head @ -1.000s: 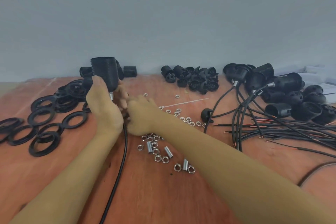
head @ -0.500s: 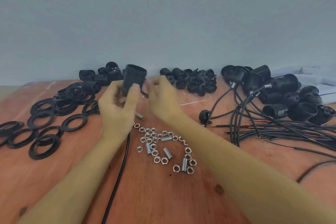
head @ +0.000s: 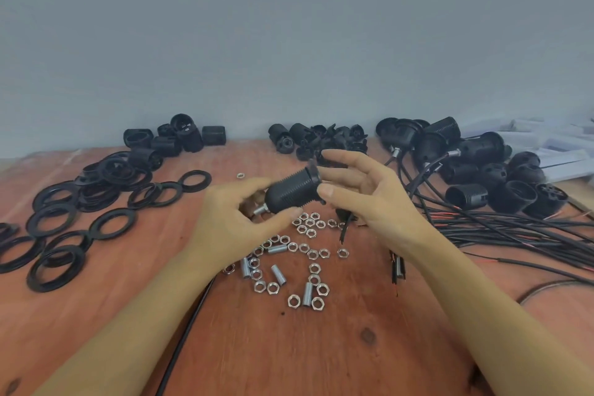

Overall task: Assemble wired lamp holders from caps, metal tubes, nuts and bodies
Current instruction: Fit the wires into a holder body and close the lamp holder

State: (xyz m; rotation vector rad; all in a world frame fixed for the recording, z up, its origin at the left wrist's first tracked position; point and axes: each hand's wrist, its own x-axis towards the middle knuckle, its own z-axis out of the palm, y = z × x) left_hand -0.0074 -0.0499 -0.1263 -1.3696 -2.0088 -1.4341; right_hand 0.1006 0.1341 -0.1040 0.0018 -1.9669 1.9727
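Left hand (head: 238, 222): grips the narrow end of the black threaded body (head: 294, 191), thumb beneath, fingers over the top.
Right hand (head: 363, 190): fingers straight and spread, thumb tip touching the body's wide rim (no clear pinch).
Body: held sideways above the table (head: 289, 347), metal tube (head: 258, 210) poking from its narrow end.
Beneath: loose nuts (head: 305, 254).
Far left: black rings (head: 58, 222).
Far right: wired holders (head: 466, 164), heaped.

Reddish wooden table (head: 321, 347); grey wall (head: 289, 26) behind; white boxes (head: 553, 151) far right.
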